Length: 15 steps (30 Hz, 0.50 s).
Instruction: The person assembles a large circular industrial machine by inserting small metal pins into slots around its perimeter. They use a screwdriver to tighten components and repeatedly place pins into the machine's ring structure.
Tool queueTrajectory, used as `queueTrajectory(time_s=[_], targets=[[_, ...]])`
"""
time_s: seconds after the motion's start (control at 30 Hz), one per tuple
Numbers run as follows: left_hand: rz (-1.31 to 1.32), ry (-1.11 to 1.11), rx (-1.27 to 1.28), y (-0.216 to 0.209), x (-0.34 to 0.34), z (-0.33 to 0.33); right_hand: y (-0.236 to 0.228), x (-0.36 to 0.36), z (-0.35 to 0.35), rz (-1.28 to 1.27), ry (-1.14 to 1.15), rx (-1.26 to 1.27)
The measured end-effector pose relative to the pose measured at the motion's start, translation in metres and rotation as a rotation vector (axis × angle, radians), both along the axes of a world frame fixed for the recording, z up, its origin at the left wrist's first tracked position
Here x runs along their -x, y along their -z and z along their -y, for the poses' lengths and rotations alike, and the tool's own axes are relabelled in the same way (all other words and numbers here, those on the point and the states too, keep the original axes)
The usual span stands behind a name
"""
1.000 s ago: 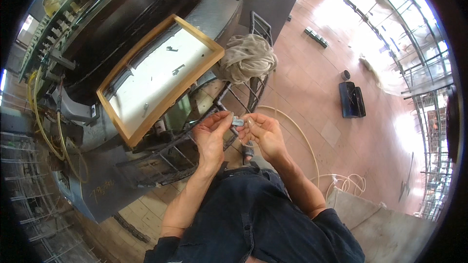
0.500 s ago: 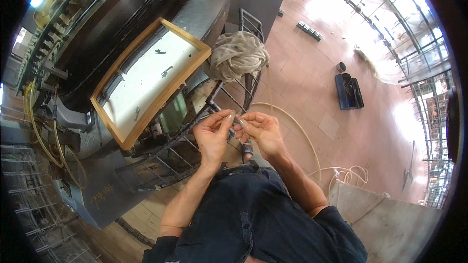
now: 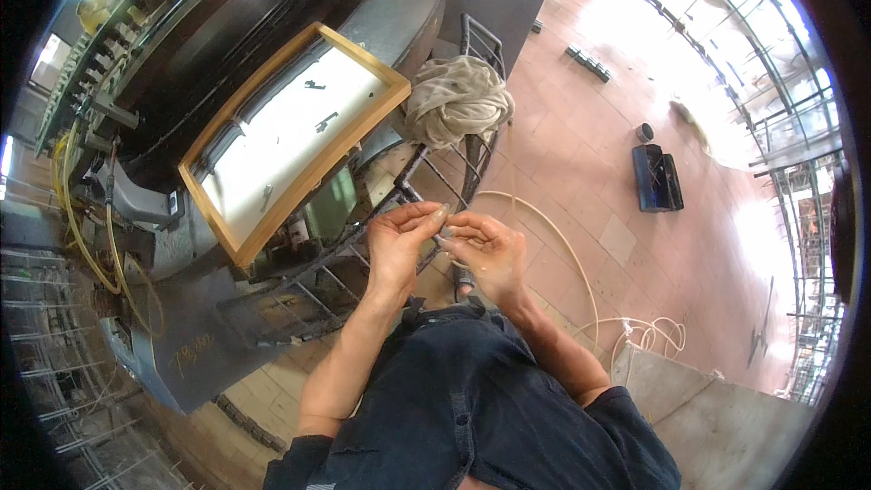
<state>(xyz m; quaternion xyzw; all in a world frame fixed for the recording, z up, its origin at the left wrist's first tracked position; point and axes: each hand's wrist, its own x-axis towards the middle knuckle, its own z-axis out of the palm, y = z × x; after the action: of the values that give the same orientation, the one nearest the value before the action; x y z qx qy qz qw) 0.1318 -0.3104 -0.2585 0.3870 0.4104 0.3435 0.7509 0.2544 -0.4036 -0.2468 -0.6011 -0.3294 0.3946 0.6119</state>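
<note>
My left hand [image 3: 399, 243] and my right hand [image 3: 486, 250] meet in front of my body, thumbs and fingertips pinched together. Between the fingertips is something small and dark, too small to name. Just beyond my left hand stands a wooden-framed tray [image 3: 319, 174] with a white bottom, resting on a dark metal machine. Several small dark metal pieces [image 3: 327, 122] lie scattered in it, and dark strips line its far side. A bundled greyish cloth [image 3: 457, 102] sits right of the tray, on top of a metal rack [image 3: 439, 172].
The round machine [image 3: 419, 14] fills the upper left, with yellowish hoses [image 3: 109, 259] at its side. On the tiled floor to the right are a dark blue open bin [image 3: 657, 180], a row of dark cylinders [image 3: 588, 63] and a pale hose [image 3: 567, 254]. Wire racks curve along the right edge.
The view has shifted slightly, so the tray and cloth appear a little further right. My hands stay pinched together, with my right fingers closing in more beneath the left fingertips.
</note>
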Motion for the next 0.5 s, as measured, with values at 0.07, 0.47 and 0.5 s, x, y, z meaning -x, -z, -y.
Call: queueTrajectory(time_s=[0.07, 0.47, 0.5], targets=[[0.065, 0.004, 0.037, 0.003, 0.001, 0.000, 0.003, -0.003, -0.001, -0.107, -0.007, -0.026], [0.320, 0.193, 0.140, 0.012, 0.006, 0.002, -0.002, -0.022, 0.003, 0.413, -0.126, -0.177], [0.312, 0.199, 0.160, 0.011, 0.006, 0.003, -0.004, -0.023, 0.005, 0.426, -0.134, -0.175]])
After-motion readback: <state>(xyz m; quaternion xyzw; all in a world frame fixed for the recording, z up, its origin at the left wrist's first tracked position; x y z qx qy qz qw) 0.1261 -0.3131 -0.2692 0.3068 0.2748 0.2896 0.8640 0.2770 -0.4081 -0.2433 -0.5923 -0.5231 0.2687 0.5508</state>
